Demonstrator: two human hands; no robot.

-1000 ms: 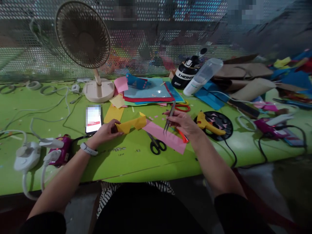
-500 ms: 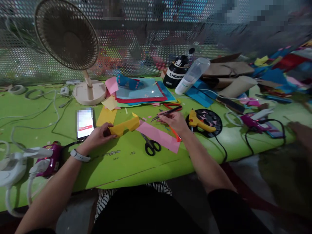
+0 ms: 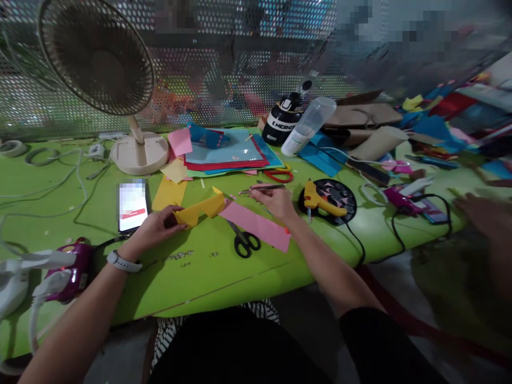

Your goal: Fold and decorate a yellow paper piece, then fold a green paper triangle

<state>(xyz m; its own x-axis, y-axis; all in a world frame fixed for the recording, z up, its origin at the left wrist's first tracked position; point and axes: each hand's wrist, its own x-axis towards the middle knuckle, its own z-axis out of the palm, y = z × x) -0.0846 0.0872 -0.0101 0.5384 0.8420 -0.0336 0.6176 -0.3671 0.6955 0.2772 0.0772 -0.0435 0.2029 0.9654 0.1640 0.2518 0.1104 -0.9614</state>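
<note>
Pinched in my left hand (image 3: 164,226) is one end of a yellow paper cutout (image 3: 206,208), notched along its lower edge and held just above the table. My right hand (image 3: 276,201) grips slim dark tweezers (image 3: 260,188), their tips pointing left near tiny pink paper bits (image 3: 231,197). Under and between the hands lies a pink paper strip (image 3: 258,225). Black-handled scissors (image 3: 247,244) rest beside it, blades partly under the strip. A yellow glue gun (image 3: 322,201) lies on a round black tray (image 3: 347,194) to the right of my right hand.
Behind are stacked coloured sheets (image 3: 224,152) topped by a blue paper cutout (image 3: 208,136), a black bottle (image 3: 281,125) and a clear bottle (image 3: 310,125). A fan (image 3: 140,154), phone (image 3: 133,205) and plugged purple power strip (image 3: 72,272) stand left. Another person's hand (image 3: 476,205) is at far right.
My right hand has shifted slightly left and lowered the tweezers to a flatter angle, tips nearer the pink bits. The left hand keeps hold of the yellow cutout. The view has turned slightly right.
</note>
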